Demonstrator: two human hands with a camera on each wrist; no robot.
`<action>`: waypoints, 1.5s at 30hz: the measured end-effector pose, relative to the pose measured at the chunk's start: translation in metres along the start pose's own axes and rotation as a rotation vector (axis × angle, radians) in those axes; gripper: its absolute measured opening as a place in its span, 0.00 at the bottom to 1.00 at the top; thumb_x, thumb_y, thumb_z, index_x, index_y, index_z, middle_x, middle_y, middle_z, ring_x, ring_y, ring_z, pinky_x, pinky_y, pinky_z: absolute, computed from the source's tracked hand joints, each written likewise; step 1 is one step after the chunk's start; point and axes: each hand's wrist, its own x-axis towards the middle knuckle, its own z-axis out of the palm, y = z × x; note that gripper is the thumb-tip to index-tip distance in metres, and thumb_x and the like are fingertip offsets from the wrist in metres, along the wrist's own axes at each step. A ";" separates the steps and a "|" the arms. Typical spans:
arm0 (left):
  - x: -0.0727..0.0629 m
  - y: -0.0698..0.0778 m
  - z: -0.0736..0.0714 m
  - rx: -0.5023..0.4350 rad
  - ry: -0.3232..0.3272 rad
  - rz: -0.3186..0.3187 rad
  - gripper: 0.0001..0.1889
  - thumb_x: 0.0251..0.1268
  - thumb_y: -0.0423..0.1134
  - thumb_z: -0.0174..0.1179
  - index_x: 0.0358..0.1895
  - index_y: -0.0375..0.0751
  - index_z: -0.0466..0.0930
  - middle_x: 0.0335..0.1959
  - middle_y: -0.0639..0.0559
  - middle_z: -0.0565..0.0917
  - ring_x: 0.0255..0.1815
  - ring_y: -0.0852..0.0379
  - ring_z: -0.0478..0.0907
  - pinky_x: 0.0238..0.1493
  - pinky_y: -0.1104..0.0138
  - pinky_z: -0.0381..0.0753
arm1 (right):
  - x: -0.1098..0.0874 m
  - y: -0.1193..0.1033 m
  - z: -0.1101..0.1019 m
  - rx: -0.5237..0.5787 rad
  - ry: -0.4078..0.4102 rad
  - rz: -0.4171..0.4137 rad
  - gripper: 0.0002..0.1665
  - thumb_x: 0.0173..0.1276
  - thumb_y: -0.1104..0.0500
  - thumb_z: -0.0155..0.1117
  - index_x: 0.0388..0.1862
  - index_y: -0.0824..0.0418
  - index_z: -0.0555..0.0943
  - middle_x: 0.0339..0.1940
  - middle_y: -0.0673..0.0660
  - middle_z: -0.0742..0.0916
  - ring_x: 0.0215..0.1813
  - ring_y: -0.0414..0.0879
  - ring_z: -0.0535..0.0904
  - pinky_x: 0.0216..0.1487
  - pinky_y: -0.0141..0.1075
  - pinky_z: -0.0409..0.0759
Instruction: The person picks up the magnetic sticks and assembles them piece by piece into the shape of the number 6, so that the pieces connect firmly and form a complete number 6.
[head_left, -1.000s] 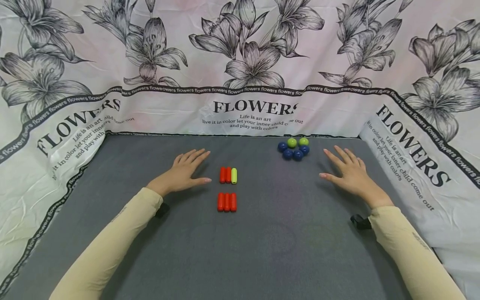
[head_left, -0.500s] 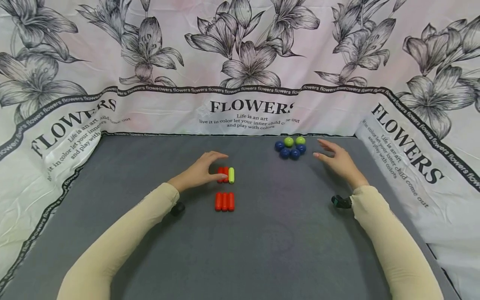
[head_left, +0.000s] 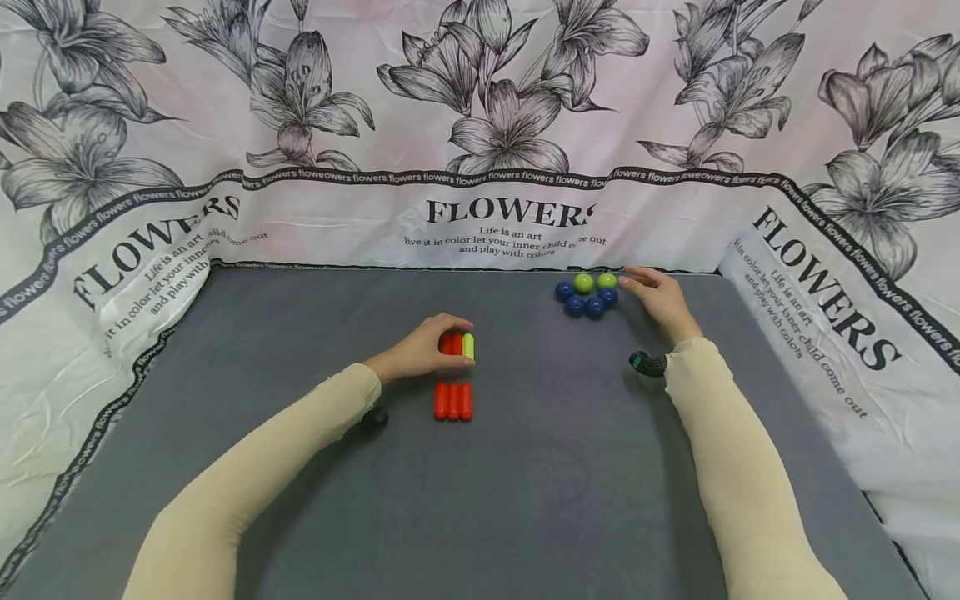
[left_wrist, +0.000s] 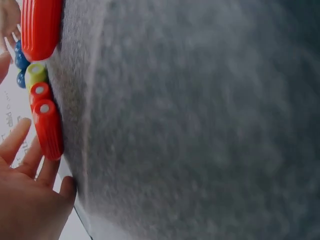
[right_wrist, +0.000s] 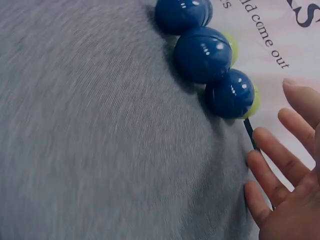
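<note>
My left hand [head_left: 416, 348] arches over the far row of short rods, thumb and fingertips at either end of the yellow-green rod [head_left: 468, 345]. Two red rods [head_left: 452, 343] lie beside it, partly under the hand. In the left wrist view the fingers [left_wrist: 37, 162] are spread, just beyond the ribbed red rod. Nearer me lies a row of red rods [head_left: 453, 402]. My right hand [head_left: 660, 302] reaches to the right side of the ball cluster, its fingertips close to a green ball [head_left: 607, 281] and a blue ball [head_left: 608, 297]. Its fingers look loosely extended in the right wrist view.
More shiny blue balls [head_left: 574, 307] and another green ball [head_left: 583, 283] sit together near the back edge of the grey tabletop [head_left: 525, 500]. A white flower-printed cloth [head_left: 337, 225] rises behind and along both sides.
My left hand has moved right, over the far row of rods. My right hand has moved forward and left to the balls. Rods and balls stay where they were.
</note>
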 end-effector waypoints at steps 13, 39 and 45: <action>0.005 0.000 0.007 0.092 0.030 -0.005 0.33 0.56 0.49 0.72 0.64 0.43 0.72 0.66 0.45 0.73 0.64 0.44 0.67 0.67 0.50 0.66 | 0.012 -0.001 0.019 0.068 0.024 0.079 0.36 0.70 0.43 0.64 0.72 0.57 0.71 0.75 0.63 0.70 0.75 0.58 0.63 0.76 0.52 0.60; 0.008 0.001 0.011 0.126 0.040 -0.039 0.29 0.58 0.50 0.71 0.61 0.44 0.74 0.65 0.47 0.73 0.64 0.46 0.67 0.67 0.50 0.65 | 0.020 -0.011 0.026 0.039 0.081 0.191 0.34 0.68 0.46 0.66 0.66 0.66 0.75 0.77 0.63 0.69 0.80 0.57 0.57 0.81 0.49 0.53; 0.009 0.008 0.007 0.105 0.039 -0.039 0.29 0.58 0.49 0.70 0.61 0.42 0.74 0.64 0.46 0.74 0.64 0.46 0.66 0.66 0.53 0.68 | 0.022 -0.011 0.025 0.036 0.078 0.210 0.35 0.68 0.45 0.66 0.66 0.66 0.75 0.76 0.63 0.69 0.80 0.58 0.58 0.80 0.49 0.54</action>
